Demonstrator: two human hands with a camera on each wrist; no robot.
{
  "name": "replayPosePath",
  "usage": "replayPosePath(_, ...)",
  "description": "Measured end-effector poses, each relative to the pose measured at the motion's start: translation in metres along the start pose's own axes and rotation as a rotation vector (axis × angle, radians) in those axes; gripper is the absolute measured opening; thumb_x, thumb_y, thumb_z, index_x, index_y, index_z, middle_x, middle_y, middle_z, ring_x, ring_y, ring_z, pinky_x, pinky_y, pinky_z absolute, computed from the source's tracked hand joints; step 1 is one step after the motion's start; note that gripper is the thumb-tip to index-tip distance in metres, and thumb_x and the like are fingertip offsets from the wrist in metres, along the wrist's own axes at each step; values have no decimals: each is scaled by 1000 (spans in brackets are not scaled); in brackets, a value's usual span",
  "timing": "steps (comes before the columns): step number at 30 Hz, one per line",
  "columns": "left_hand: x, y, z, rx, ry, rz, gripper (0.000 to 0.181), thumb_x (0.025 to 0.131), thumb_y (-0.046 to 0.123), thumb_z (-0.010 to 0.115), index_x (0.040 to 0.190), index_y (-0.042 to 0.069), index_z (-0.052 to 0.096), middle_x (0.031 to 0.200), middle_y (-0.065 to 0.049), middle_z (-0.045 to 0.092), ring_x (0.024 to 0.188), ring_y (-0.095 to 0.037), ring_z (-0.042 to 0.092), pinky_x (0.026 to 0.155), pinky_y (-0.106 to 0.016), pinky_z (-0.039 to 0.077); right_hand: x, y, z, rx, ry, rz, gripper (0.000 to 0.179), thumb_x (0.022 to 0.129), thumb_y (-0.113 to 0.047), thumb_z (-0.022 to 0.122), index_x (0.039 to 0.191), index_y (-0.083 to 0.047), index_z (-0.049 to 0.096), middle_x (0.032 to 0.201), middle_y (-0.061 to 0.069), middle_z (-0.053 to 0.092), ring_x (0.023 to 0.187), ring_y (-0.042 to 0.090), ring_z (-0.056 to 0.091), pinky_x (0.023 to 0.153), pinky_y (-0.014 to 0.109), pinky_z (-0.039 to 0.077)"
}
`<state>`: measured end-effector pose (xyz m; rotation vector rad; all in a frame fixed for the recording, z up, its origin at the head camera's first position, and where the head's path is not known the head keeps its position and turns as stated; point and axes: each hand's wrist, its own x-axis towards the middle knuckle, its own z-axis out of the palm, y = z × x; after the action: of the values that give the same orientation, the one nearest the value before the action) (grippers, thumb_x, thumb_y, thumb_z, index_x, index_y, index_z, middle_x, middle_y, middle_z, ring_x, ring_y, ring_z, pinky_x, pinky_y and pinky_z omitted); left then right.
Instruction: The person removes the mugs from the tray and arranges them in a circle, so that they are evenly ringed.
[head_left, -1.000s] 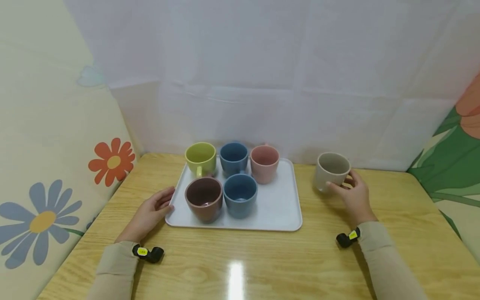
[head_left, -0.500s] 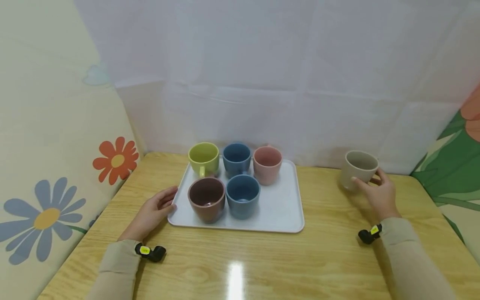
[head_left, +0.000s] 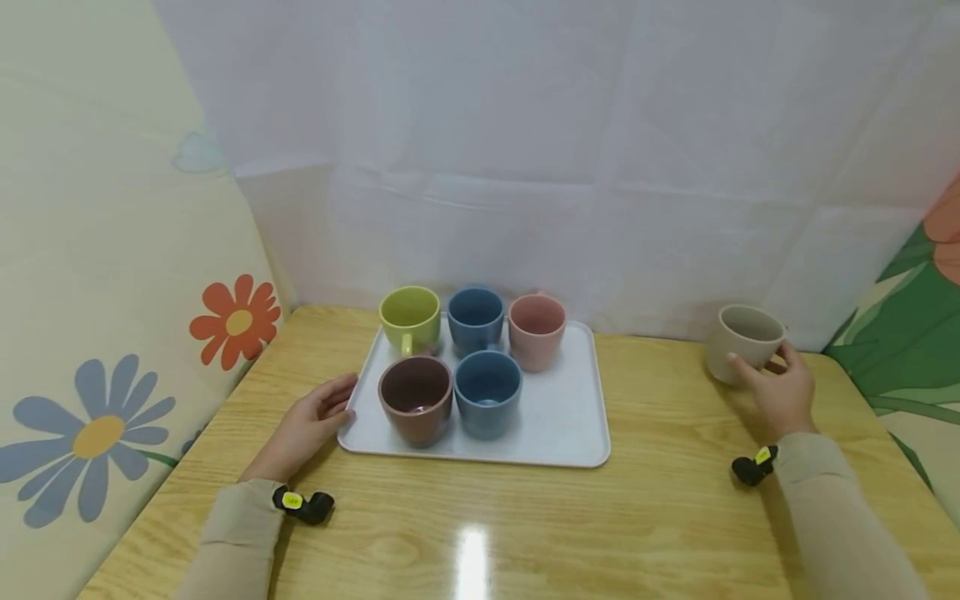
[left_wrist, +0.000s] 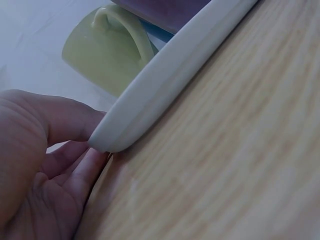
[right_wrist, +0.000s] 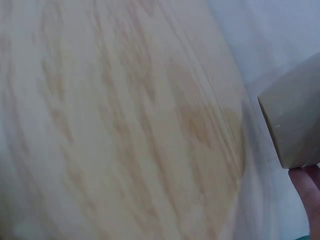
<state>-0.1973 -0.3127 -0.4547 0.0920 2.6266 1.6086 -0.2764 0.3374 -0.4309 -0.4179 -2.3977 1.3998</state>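
My left hand holds the left edge of a white tray. In the left wrist view the thumb lies on the tray's rim and the fingers are at its underside. On the tray stand a yellow-green mug, two blue mugs, a pink mug and a brown mug. At the far right my right hand grips a beige mug by its side, thumb in front. In the right wrist view only part of the beige mug and some fingers show.
Wooden table lies in front of the tray and between it and the beige mug. A white cloth hangs along the back edge. Flower-patterned sheets flank both sides.
The right hand has carried the beige mug to the right, away from the tray. The left hand stays at the tray's edge, and the mugs on the tray keep their places.
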Motion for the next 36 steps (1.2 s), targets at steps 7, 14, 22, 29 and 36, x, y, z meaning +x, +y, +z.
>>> replayPosePath(7, 0, 0, -2, 14, 0, -18, 61, 102, 5, 58, 156, -2, 31, 156, -26, 39, 143, -37, 39, 99, -7, 41, 3, 8, -7, -27, -50, -65, 77, 92, -32, 75, 155, -4, 40, 148, 24, 46, 114, 26, 52, 76, 3, 44)
replayPosePath(14, -7, -1, -8, 8, 21, 8, 60, 101, 2, 58, 155, -6, 32, 154, -28, 40, 142, -39, 40, 97, -4, 40, 6, 11, -9, -32, -153, -112, 77, 95, -35, 72, 156, -4, 37, 151, 27, 40, 107, 8, 53, 76, 3, 43)
replayPosePath(22, -1, 2, 2, -25, 11, 12, 58, 101, 1, 57, 154, -5, 34, 153, -27, 42, 141, -37, 42, 101, -10, 42, 3, 30, -39, -51, -282, -150, 75, 99, -34, 66, 162, -18, 27, 159, 24, 30, 115, -1, 52, 78, 2, 42)
replayPosePath(29, 5, 1, 6, -38, 6, 30, 57, 101, -2, 55, 154, -7, 33, 153, -28, 41, 141, -39, 40, 98, -5, 40, 1, 28, -41, 43, -238, -150, 71, 101, -24, 64, 160, -11, 28, 161, 23, 27, 109, -7, 50, 82, 3, 45)
replayPosePath(36, -1, 1, 0, 13, 17, 6, 58, 101, -1, 55, 155, -5, 33, 154, -27, 41, 141, -38, 41, 100, -9, 42, -7, 21, -22, 318, -179, -34, 68, 97, -17, 70, 154, -4, 37, 127, -1, 46, 89, -11, 56, 75, 7, 52)
